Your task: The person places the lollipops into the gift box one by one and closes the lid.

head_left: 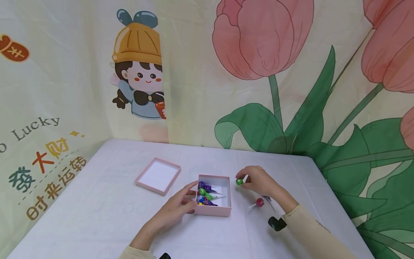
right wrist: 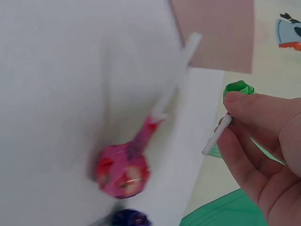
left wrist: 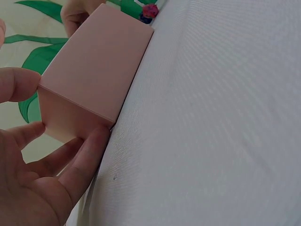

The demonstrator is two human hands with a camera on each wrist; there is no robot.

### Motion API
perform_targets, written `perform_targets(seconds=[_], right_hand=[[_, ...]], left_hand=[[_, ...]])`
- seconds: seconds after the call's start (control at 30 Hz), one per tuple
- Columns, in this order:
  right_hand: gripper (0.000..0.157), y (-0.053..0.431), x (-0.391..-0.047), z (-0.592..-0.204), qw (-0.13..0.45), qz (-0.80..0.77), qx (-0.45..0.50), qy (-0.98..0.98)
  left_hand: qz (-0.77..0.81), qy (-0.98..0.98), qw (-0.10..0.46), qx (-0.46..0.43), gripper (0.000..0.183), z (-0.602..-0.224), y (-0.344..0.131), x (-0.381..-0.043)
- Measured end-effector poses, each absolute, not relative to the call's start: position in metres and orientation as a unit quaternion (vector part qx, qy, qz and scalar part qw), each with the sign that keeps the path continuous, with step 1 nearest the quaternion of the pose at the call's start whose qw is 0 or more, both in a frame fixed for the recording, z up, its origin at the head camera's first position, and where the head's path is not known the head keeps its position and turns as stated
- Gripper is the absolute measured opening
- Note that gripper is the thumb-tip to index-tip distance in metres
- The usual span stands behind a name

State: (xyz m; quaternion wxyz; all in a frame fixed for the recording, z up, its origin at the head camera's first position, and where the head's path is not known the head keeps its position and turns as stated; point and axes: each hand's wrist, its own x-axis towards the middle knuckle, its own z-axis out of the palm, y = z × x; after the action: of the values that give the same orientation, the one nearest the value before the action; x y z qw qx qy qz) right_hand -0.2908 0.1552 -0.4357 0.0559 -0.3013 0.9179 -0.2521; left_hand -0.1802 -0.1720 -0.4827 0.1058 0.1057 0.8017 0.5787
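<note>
The right hand, right of centre in the lower half of the head view, pinches a green lollipop between thumb and fingers, which are clamped on it. The right wrist view shows the wrapped head at the fingertips, with the white stick slanting toward the lower left. The piece is off the table, just right of the box.

The left hand is at the box's left side. Its fingers are apart, and the left wrist view shows several tips touching the pink wall and its corners.

The box stands open at lower centre of the head view. Lollipops lie along its left part: a purple one toward the back, a green-wrapped one in the middle and a blue one toward the front. Any further count cannot be made.

The lid lies apart from the box, to its upper left, white inside facing up. A pink lollipop lies on the table below the right hand. Beside it is a dark lollipop, cut off by the lower edge of the right wrist view.
</note>
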Motion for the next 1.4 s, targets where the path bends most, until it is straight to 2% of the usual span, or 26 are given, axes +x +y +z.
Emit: perform_targets(seconds=[0.3, 0.63, 0.93, 1.4], right_hand=[[0.032, 0.132, -0.277, -0.407, 0.025, -0.251, -0.366, 0.896], [0.033, 0.098, -0.272, -0.395, -0.002, -0.255, -0.398, 0.881], [0.031, 0.077, -0.273, -0.405, -0.003, -0.266, -0.412, 0.872], [0.027, 0.073, -0.279, -0.434, 0.032, -0.231, -0.414, 0.880]], left_hand=[[0.572, 0.808, 0.105, 0.097, 0.071, -0.485, -0.171, -0.182], [0.578, 0.803, 0.108, 0.101, 0.070, -0.485, -0.173, -0.181], [0.587, 0.794, 0.116, 0.105, 0.069, -0.482, -0.173, -0.180], [0.587, 0.793, 0.116, 0.112, 0.069, -0.482, -0.174, -0.180]])
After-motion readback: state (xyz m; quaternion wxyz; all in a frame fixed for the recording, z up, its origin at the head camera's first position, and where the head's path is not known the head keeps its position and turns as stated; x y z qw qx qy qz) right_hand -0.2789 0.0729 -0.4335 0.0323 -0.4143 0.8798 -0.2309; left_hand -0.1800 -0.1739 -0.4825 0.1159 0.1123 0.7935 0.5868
